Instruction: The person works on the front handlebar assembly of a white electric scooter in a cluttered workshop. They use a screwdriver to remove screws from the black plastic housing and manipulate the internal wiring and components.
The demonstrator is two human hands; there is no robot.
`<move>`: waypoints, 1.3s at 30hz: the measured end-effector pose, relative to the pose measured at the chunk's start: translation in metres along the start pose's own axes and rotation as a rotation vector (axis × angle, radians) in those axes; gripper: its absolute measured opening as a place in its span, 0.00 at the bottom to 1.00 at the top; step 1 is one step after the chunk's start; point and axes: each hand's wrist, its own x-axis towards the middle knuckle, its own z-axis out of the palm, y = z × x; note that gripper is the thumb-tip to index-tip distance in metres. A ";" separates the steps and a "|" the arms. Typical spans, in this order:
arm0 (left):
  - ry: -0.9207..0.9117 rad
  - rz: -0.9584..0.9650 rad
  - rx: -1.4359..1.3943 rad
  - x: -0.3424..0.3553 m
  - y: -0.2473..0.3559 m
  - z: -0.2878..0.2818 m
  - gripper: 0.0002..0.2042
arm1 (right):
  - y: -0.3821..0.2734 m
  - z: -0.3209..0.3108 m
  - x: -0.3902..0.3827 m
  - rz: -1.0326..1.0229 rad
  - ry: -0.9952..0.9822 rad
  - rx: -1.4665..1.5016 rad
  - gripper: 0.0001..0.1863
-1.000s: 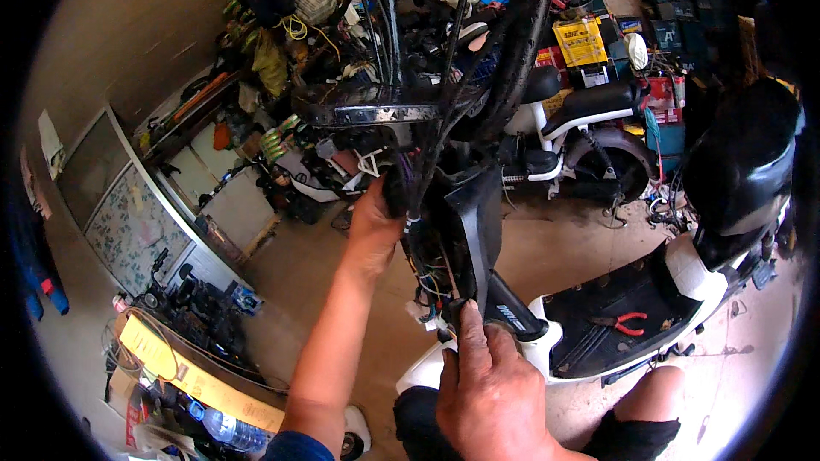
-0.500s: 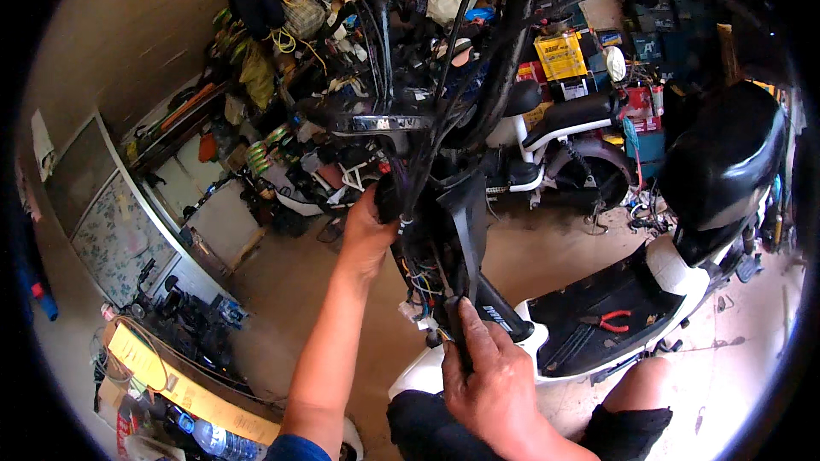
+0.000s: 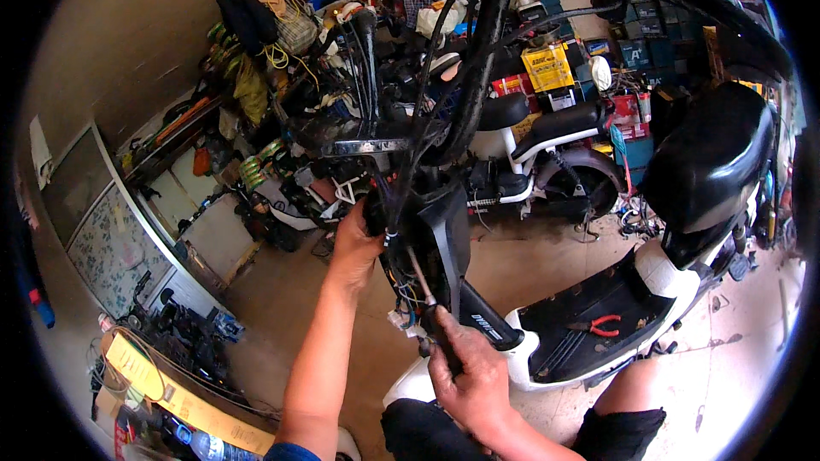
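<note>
A white and black electric scooter (image 3: pixel 658 273) stands before me, its black steering column open and showing loose wires (image 3: pixel 401 282). My right hand (image 3: pixel 470 380) is closed round the dark handle of a screwdriver (image 3: pixel 421 277). The metal shaft points up and away into the column, and its tip is hidden among the dark parts. On the far left side of the column, my left hand (image 3: pixel 354 243) wraps round the black front housing (image 3: pixel 374 215), with its fingertips out of sight. A white connector (image 3: pixel 399 319) hangs beside the screwdriver handle.
Red-handled pliers (image 3: pixel 605 325) and several thin dark rods lie on the scooter's footboard (image 3: pixel 547 316). Black handlebars (image 3: pixel 487 51) and cables arch overhead. Behind stands another scooter (image 3: pixel 555 132), with stacked battery boxes (image 3: pixel 547 68) and heaped parts. A yellow board (image 3: pixel 188 401) lies lower left.
The scene has shifted slightly left as my view turned. My right hand has tilted the screwdriver, and more of its metal shaft shows. My left hand keeps its hold on the housing.
</note>
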 end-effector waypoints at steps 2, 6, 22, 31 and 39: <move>-0.001 -0.017 0.011 -0.002 0.001 -0.001 0.29 | -0.004 -0.005 0.000 -0.020 -0.054 -0.054 0.29; -0.005 0.006 -0.026 -0.002 0.004 0.004 0.30 | -0.021 -0.014 0.003 0.012 -0.074 -0.140 0.29; 0.002 -0.033 -0.053 0.000 -0.006 -0.003 0.36 | -0.026 -0.018 0.010 0.050 -0.208 -0.304 0.28; -0.003 -0.008 -0.033 0.001 -0.009 -0.008 0.39 | -0.018 -0.013 0.006 0.018 -0.126 -0.248 0.28; 0.023 -0.009 -0.014 0.002 -0.010 -0.006 0.42 | -0.017 -0.012 0.006 0.001 -0.133 -0.283 0.27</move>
